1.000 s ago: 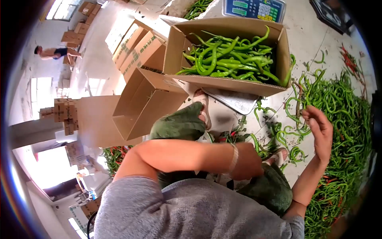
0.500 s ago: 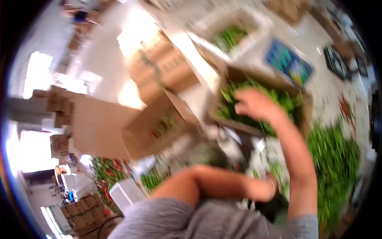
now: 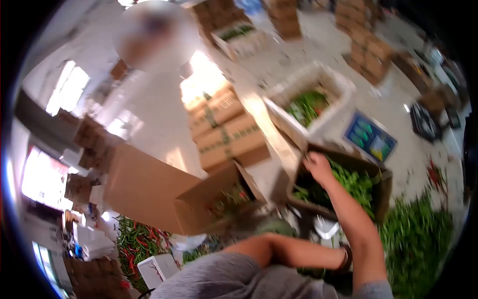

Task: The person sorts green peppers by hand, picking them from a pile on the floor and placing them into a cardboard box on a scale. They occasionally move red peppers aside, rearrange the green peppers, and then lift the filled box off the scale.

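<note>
My right hand (image 3: 317, 167) is at the far left corner of an open cardboard box (image 3: 382, 197). Its fingers are curled together, and anything between them is too small or blurred to make out. Green chili peppers (image 3: 351, 184) fill much of this box, below and right of the hand. My left arm (image 3: 303, 250) bends across in front of me, with a brown band at its wrist. Behind my right forearm, the left hand itself is hidden. A second open cardboard box (image 3: 186, 207), its long flap raised, holds some green and reddish peppers (image 3: 229, 200).
A large heap of green chili peppers (image 3: 416, 244) lies at right, and red and green chili peppers (image 3: 139, 244) at left. Beyond the boxes are a white foam box (image 3: 341, 102), a blue printed panel (image 3: 371, 137) and stacked cartons (image 3: 231, 142). A blurred person (image 3: 154, 37) is farther off.
My right hand has moved from over the peppers to the far left corner of the box, and its fingers have drawn together. The view has shifted, bringing more floor and cartons into sight.
</note>
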Demonstrator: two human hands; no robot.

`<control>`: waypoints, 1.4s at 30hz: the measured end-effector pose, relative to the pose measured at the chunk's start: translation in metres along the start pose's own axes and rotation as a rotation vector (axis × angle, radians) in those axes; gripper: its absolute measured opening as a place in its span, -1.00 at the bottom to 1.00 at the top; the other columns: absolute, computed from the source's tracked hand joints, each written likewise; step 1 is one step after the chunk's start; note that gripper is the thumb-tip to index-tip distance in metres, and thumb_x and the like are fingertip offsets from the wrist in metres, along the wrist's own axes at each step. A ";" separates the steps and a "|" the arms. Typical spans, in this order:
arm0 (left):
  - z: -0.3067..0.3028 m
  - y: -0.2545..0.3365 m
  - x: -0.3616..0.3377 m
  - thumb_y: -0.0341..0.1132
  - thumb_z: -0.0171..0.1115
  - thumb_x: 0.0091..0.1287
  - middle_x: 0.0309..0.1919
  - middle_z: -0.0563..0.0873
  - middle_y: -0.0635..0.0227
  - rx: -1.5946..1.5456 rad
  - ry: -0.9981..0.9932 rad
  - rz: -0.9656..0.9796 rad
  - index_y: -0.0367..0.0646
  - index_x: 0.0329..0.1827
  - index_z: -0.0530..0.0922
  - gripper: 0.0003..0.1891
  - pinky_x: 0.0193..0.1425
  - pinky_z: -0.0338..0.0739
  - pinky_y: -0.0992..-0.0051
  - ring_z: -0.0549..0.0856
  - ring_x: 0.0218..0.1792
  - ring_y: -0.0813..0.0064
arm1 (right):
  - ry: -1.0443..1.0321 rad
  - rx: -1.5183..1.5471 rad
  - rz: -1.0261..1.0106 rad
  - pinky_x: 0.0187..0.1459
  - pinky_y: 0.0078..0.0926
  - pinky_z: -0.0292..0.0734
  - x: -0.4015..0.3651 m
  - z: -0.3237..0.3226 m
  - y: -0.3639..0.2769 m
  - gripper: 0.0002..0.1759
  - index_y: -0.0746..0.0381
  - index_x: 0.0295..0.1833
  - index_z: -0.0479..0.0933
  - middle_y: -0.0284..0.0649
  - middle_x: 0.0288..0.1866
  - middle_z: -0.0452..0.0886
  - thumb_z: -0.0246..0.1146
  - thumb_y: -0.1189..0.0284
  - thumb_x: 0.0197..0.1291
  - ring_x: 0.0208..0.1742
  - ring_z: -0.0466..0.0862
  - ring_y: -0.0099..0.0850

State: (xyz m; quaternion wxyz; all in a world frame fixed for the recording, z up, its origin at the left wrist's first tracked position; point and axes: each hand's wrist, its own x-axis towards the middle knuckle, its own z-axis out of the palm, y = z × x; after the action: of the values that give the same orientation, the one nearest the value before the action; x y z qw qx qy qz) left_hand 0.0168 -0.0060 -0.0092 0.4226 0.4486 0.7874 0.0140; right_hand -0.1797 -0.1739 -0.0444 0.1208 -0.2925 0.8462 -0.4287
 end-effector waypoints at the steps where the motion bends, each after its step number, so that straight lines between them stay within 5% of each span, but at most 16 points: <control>1: 0.000 0.002 -0.008 -0.13 0.25 0.15 0.16 0.59 0.27 0.015 -0.012 0.021 -0.03 0.15 0.58 -0.53 0.11 0.39 -0.12 0.58 0.10 0.13 | 0.040 0.141 -0.060 -0.36 -0.18 0.36 -0.006 -0.006 -0.007 -0.67 0.30 -0.44 0.45 -0.01 -0.46 0.51 0.20 0.22 0.13 -0.44 0.46 -0.07; 3: 0.001 0.007 -0.021 -0.14 0.24 0.16 0.15 0.59 0.28 0.073 -0.054 0.087 -0.03 0.15 0.58 -0.54 0.11 0.39 -0.12 0.58 0.09 0.13 | 0.036 0.400 -0.109 -0.42 -0.33 0.36 -0.018 -0.014 -0.028 -0.63 0.29 -0.49 0.45 -0.16 -0.59 0.49 0.15 0.22 0.21 -0.56 0.43 -0.36; 4: 0.001 0.009 -0.027 -0.14 0.24 0.16 0.15 0.59 0.28 0.106 -0.084 0.119 -0.03 0.15 0.58 -0.54 0.11 0.39 -0.12 0.58 0.09 0.14 | -0.021 0.476 -0.004 -0.41 -0.37 0.39 -0.026 -0.014 -0.031 -0.66 0.29 -0.46 0.48 -0.17 -0.57 0.53 0.13 0.24 0.23 -0.54 0.48 -0.37; 5: 0.001 0.011 -0.032 -0.15 0.23 0.17 0.14 0.60 0.28 0.137 -0.105 0.154 -0.03 0.15 0.58 -0.54 0.11 0.39 -0.12 0.59 0.09 0.14 | 0.087 0.456 -0.126 -0.40 -0.38 0.41 -0.033 -0.011 -0.035 -0.68 0.29 -0.43 0.50 -0.17 -0.56 0.55 0.13 0.26 0.23 -0.52 0.53 -0.35; 6: 0.001 0.014 -0.037 -0.15 0.23 0.17 0.14 0.60 0.28 0.164 -0.126 0.182 -0.03 0.15 0.58 -0.55 0.11 0.39 -0.13 0.59 0.08 0.14 | 0.075 0.437 -0.129 -0.37 -0.49 0.39 -0.038 -0.007 -0.034 -0.68 0.30 -0.37 0.51 -0.31 -0.53 0.53 0.13 0.25 0.28 -0.48 0.47 -0.54; 11: -0.004 0.003 -0.050 -0.18 0.20 0.19 0.13 0.61 0.28 0.196 -0.160 0.231 -0.03 0.16 0.57 -0.56 0.11 0.38 -0.13 0.60 0.07 0.15 | 0.356 0.370 -0.055 -0.43 -0.34 0.37 -0.048 -0.007 -0.054 -0.73 0.30 -0.25 0.53 -0.01 -0.51 0.51 0.16 0.28 0.24 -0.53 0.48 -0.12; 15: -0.001 0.009 -0.052 -0.19 0.18 0.21 0.12 0.62 0.29 0.220 -0.175 0.248 -0.04 0.16 0.57 -0.57 0.11 0.38 -0.13 0.61 0.06 0.16 | 0.471 0.311 -0.045 -0.42 -0.26 0.39 -0.047 -0.012 -0.056 -0.73 0.26 -0.24 0.56 0.01 -0.45 0.54 0.18 0.25 0.22 -0.43 0.52 0.02; 18: -0.002 0.010 -0.053 -0.21 0.17 0.22 0.11 0.63 0.29 0.232 -0.181 0.261 -0.04 0.17 0.56 -0.58 0.11 0.38 -0.13 0.62 0.06 0.16 | 0.421 0.217 -0.023 -0.36 -0.26 0.44 -0.045 -0.013 -0.057 -0.76 0.20 -0.24 0.60 -0.10 -0.39 0.61 0.21 0.24 0.19 -0.36 0.57 -0.07; 24: -0.005 0.010 -0.057 -0.23 0.14 0.25 0.09 0.64 0.30 0.251 -0.189 0.284 -0.04 0.17 0.56 -0.59 0.11 0.38 -0.13 0.63 0.04 0.17 | 0.655 -0.142 -0.528 -0.14 -0.32 0.51 -0.056 -0.040 -0.069 -0.79 0.09 -0.15 0.67 -0.21 -0.04 0.62 0.23 0.30 0.14 -0.06 0.61 -0.26; 27: -0.008 0.011 -0.062 -0.25 0.13 0.26 0.08 0.65 0.30 0.274 -0.194 0.296 -0.04 0.18 0.55 -0.60 0.11 0.38 -0.14 0.64 0.03 0.18 | 0.485 0.089 -0.443 -0.06 -0.31 0.52 -0.091 -0.079 -0.085 -0.76 0.14 -0.11 0.66 -0.12 -0.03 0.59 0.24 0.34 0.13 -0.06 0.62 -0.21; 30: 0.012 0.017 -0.061 -0.27 0.11 0.27 0.08 0.65 0.29 0.187 -0.187 0.314 -0.06 0.17 0.56 -0.61 0.10 0.38 -0.15 0.64 0.04 0.16 | 0.103 -0.259 -0.478 -0.22 -0.31 0.54 -0.170 -0.101 -0.070 -0.75 0.14 -0.04 0.59 -0.20 -0.17 0.62 0.20 0.36 0.16 -0.20 0.62 -0.22; 32: 0.033 0.021 -0.059 -0.29 0.10 0.28 0.07 0.65 0.26 0.067 -0.192 0.336 -0.09 0.16 0.56 -0.62 0.07 0.39 -0.17 0.63 0.05 0.11 | -0.773 -0.524 0.005 -0.38 -0.21 0.49 -0.208 -0.124 -0.081 -0.78 0.15 -0.16 0.59 -0.21 -0.37 0.61 0.25 0.31 0.10 -0.37 0.62 -0.26; 33: 0.021 0.025 -0.068 -0.32 0.10 0.28 0.10 0.63 0.20 0.126 -0.291 0.352 -0.16 0.18 0.54 -0.61 0.03 0.41 -0.21 0.61 0.07 0.05 | -0.801 -0.470 0.147 -0.37 -0.26 0.52 -0.214 -0.133 -0.076 -0.82 0.16 -0.23 0.62 -0.19 -0.42 0.62 0.26 0.32 0.09 -0.40 0.63 -0.22; 35: 0.033 0.032 -0.058 -0.32 0.12 0.27 0.12 0.61 0.18 0.124 -0.321 0.345 -0.19 0.18 0.53 -0.60 0.03 0.40 -0.23 0.59 0.09 0.01 | -0.187 -0.088 0.152 -0.26 -0.33 0.55 -0.220 -0.150 -0.049 -0.91 0.18 -0.33 0.61 -0.12 -0.43 0.63 0.27 0.40 0.09 -0.36 0.64 -0.15; 37: 0.038 0.035 -0.059 -0.32 0.15 0.26 0.15 0.59 0.16 0.131 -0.271 0.341 -0.20 0.20 0.52 -0.58 0.03 0.40 -0.23 0.58 0.10 0.01 | 0.137 -0.305 0.148 -0.24 -0.29 0.55 -0.193 -0.165 -0.025 -0.91 0.21 -0.29 0.60 -0.09 -0.38 0.64 0.24 0.42 0.13 -0.33 0.64 -0.12; 42: 0.027 0.031 -0.054 -0.27 0.18 0.23 0.09 0.63 0.21 0.141 -0.242 0.293 -0.09 0.16 0.57 -0.60 0.04 0.41 -0.21 0.60 0.09 0.04 | -0.158 -0.693 0.665 -0.10 -0.18 0.51 -0.137 -0.144 0.065 -0.63 0.24 -0.22 0.63 0.01 -0.27 0.64 0.28 0.15 0.04 -0.18 0.63 -0.05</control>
State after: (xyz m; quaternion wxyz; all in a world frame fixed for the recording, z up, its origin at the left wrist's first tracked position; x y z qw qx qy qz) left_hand 0.0695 -0.0356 0.0215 0.4751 0.5854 0.6561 -0.0338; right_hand -0.1606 0.0323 -0.0159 0.2106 -0.0612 0.9750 -0.0361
